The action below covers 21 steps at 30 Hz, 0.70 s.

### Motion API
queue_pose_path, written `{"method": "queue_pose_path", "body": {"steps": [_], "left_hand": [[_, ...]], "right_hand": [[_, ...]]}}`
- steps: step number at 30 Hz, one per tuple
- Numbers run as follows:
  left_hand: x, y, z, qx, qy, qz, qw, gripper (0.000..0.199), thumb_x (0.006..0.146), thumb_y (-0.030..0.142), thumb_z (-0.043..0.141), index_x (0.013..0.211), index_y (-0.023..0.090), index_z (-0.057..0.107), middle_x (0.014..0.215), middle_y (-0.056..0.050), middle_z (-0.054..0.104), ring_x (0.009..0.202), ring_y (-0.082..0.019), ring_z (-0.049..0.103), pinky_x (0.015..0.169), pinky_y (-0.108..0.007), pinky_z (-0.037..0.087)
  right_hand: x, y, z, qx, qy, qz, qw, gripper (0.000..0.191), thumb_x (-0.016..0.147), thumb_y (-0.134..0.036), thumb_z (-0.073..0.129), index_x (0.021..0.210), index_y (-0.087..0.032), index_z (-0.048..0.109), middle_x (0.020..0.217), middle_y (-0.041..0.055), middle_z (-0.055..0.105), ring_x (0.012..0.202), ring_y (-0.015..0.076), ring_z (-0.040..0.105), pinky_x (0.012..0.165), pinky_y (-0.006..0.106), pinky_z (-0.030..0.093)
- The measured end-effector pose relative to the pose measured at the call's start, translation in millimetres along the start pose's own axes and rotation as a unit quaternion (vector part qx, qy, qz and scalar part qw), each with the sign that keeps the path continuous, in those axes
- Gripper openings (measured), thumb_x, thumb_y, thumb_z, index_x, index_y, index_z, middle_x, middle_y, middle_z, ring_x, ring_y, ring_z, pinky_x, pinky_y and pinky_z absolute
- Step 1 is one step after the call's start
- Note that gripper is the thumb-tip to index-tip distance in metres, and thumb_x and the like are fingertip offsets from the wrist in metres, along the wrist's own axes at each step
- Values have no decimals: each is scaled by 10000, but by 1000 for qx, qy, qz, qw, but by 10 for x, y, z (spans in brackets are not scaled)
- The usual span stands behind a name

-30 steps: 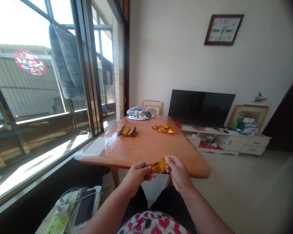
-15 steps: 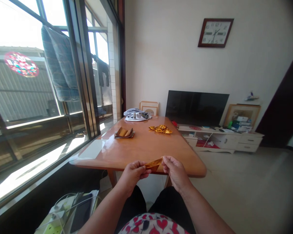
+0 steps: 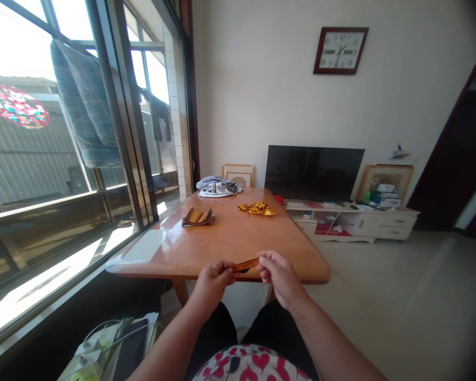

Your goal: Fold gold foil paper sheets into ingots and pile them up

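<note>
Two bare hands hold one strip of folded gold foil paper [image 3: 246, 265] between them, at the near edge of the wooden table [image 3: 226, 246]. The left hand [image 3: 214, 279] pinches one end between thumb and fingers; the right hand [image 3: 276, 272] pinches the other, slightly higher, so the strip slants. The fingers hide both ends.

Beyond the hands, one stack of brownish paper sheets [image 3: 197, 217] with curled-up edges lies toward the left, and one pile of shiny gold foil pieces [image 3: 257, 209] toward the right, well apart from it. The pieces overlap, so I cannot count them. One bundle of grey and white cloth [image 3: 217, 187] sits at the far end, behind the stack.

Past the table are one television [image 3: 314, 172], one white cabinet [image 3: 399, 222] and one wall clock [image 3: 341, 50]. Low on the left, cables [image 3: 115, 344] cross one dark flat device [image 3: 131, 348].
</note>
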<state>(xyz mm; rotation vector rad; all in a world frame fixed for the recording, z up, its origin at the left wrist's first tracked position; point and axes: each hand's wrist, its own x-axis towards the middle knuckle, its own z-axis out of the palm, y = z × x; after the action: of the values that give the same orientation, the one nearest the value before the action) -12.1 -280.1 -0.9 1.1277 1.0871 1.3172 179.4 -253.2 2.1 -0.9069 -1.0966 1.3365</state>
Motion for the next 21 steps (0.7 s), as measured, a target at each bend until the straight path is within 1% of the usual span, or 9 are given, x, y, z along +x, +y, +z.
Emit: {"method": "queue_pose_path", "body": {"steps": [2,5,9,11,15,21], "left_hand": [[2,-8,1,22,-1,18,1000,215,762,301,713,913,152,674,900,-73,737,907,-236,712,809,-317,527],[-1,-21,-11,84,-5,56,995,208,795,325,684,918,157,686,877,-70,733,882,-229,693,802,-311,510],[-11,-18,-31,189,-8,114,975,216,851,356,627,926,165,694,886,-63,729,851,-212,659,781,-296,485],[-18,-7,-33,228,-1,128,965,225,857,358,617,945,168,702,878,-54,726,833,-209,650,768,-293,479],[-33,6,-20,263,16,138,955,242,858,358,611,984,178,714,872,-48,736,826,-215,659,757,-292,479],[-49,4,6,290,34,168,942,205,868,317,604,983,198,725,937,-52,758,890,-225,683,815,-300,485]], "right_hand": [[0,6,2,-2,-4,13,1000,246,774,-335,710,954,-176,657,722,16,668,547,92,505,496,215,379],[2,21,-2,-6,-7,26,1000,246,763,-310,703,958,-172,646,744,28,686,561,100,541,510,219,419],[9,37,-16,3,-10,42,999,233,755,-294,697,942,-169,636,748,31,690,569,100,565,525,214,455],[16,48,-25,8,-11,50,999,224,750,-285,696,932,-169,634,750,33,694,574,99,575,535,211,470],[34,82,-45,8,-2,60,998,205,738,-260,689,915,-171,636,739,35,699,575,96,583,540,202,482],[48,124,-58,12,10,74,997,199,717,-239,673,901,-174,636,734,40,709,580,97,595,548,197,496]]}}
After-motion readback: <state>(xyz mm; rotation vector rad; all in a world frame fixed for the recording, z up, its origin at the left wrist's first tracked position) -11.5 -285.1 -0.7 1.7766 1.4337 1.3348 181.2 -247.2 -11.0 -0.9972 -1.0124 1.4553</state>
